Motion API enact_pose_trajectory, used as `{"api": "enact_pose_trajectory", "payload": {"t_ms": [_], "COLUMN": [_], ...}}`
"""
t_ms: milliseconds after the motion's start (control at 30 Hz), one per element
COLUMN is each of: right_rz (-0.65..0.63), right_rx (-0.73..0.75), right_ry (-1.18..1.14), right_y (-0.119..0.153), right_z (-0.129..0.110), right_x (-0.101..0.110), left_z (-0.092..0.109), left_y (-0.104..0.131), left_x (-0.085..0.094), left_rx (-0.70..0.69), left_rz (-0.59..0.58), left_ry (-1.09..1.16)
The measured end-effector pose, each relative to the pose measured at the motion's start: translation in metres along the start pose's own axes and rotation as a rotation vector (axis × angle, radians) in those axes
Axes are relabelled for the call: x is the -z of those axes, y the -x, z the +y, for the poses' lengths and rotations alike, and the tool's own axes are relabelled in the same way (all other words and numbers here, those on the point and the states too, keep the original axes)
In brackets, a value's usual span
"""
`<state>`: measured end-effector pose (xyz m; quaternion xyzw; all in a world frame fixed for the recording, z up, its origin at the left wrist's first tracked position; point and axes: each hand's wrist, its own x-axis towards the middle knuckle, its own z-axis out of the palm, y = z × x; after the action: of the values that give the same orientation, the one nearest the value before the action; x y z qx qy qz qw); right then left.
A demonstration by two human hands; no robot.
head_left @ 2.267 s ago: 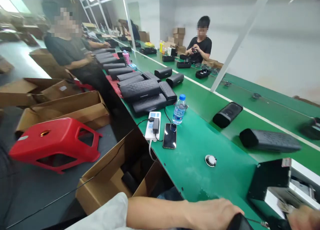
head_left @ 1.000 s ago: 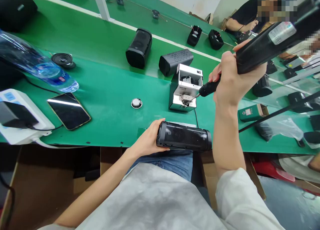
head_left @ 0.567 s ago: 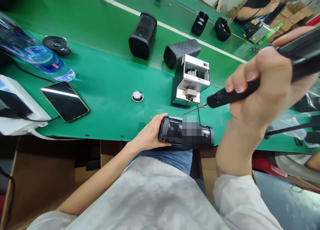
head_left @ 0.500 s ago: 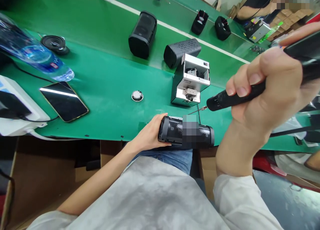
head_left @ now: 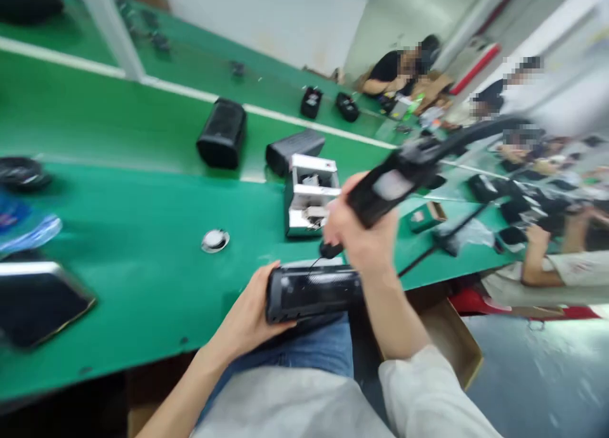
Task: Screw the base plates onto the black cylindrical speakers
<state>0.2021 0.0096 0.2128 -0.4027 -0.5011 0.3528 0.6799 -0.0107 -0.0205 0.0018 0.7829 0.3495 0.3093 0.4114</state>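
Closing in from above

Change noted: the right hand (head_left: 364, 235) has brought the black, cylindrical powered screwdriver (head_left: 383, 191) closer in than half a second ago; its thin metal bit (head_left: 314, 265) now crosses the far edge of the long, black plastic speaker casing (head_left: 314, 293). We cannot tell contact. We judge the driver is being brought to bear there.

Fingers: right wrapped round the driver; left hand (head_left: 252, 311) gripping the casing's left end.

Casing: lies lengthwise at the green tabletop's (head_left: 143, 298) near edge, above the lap; glossy face, thick end cap, right end hidden behind the wrist. Detail blurred.
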Motion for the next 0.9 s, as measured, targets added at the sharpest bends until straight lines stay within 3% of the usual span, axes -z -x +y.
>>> {"api": "enact_pose_trajectory", "payload": {"t_ms": [200,633,767,833,900], "right_rz": [0.009,-0.069,-0.082,-0.079,-0.070], "right_rx": [-0.055,-0.162,-0.183,-0.140,0.045], "right_ry": [0.053,0.028,-0.005,0.007,0.023], "right_y": [0.005,0.002,0.009,0.011,0.003], "right_z": [0.020,0.014,0.010,0.005,0.000], "right_x": [0.008,0.014,0.014,0.016,0.021], "left_z": [-0.020,-0.020,-0.005,0.003,0.006], "left_y": [-0.005,-0.006,-0.005,-0.004,-0.005], "left_x": [-0.006,-0.004,-0.001,0.001,0.003], "left_rx": [0.038,0.086,0.064,0.031,0.008], "left_rz": [0.031,0.030,-0.008,-0.026,-0.043], "left_ry": [-0.020,-0.028,-0.054,-0.037,-0.021]}}
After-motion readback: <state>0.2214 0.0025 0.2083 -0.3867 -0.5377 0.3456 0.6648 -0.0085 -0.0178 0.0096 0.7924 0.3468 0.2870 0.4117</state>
